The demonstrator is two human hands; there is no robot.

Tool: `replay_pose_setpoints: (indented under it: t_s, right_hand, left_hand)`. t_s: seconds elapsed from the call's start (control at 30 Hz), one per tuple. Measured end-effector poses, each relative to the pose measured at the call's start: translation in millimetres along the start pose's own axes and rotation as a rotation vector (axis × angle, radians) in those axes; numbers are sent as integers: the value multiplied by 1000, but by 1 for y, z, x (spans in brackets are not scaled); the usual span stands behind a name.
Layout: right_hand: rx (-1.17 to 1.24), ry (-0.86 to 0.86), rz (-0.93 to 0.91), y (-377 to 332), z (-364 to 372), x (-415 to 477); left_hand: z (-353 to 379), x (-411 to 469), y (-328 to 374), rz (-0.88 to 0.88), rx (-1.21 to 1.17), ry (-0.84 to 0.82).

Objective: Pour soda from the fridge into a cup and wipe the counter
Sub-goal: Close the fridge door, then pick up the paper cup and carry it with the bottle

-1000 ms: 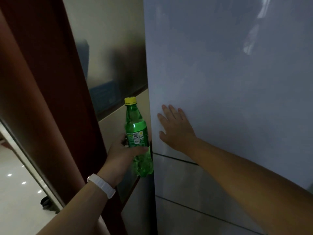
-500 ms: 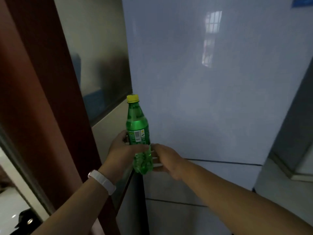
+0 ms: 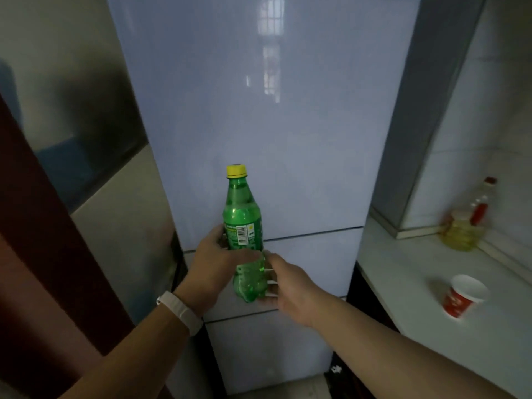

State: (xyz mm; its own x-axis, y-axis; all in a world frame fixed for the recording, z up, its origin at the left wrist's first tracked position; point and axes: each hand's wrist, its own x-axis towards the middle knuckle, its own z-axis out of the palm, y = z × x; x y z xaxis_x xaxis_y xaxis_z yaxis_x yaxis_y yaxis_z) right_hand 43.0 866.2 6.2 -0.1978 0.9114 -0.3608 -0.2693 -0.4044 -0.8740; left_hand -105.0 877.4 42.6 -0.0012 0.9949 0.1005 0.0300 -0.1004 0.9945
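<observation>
soda bottle (image 3: 243,226) is in front of the fridge (image 3: 259,110), doors shut; left hand (image 3: 214,262) wraps the label band, firm hold; right hand (image 3: 288,286) cups the base, fingers curled on it, so both hands hold the bottle; cup (image 3: 463,295) sits on the counter (image 3: 403,283) right of the fridge, well apart from the bottle; risks: carbonated, so jostling on the carry could make it foam over once the yellow cap (image 3: 236,171) comes off; light cup may tip under a fast pour; oil bottle (image 3: 463,228) stands behind the cup, elbow hazard; bottle long axis near vertical, cap up, slight lean.
</observation>
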Motion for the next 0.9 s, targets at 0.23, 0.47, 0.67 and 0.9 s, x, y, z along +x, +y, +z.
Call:
replay_pose_setpoints:
  t_s: [0.23,0.47,0.67,0.9]
  right_hand:
    - [57,148,-32,-7,-70,-10]
    - [153,251,-70,-28,-147,-14]
    - [189,334,-80,-44,-224,-16]
    - [244,379,-82,-50,-305,-22]
  left_hand:
    - [73,26,-14,-50,-12,-178]
    - [155,54,-18,-52,-4,-308]
    - [239,74,-27,-32,10,-415]
    - [325,89,-48,-76,9,-479]
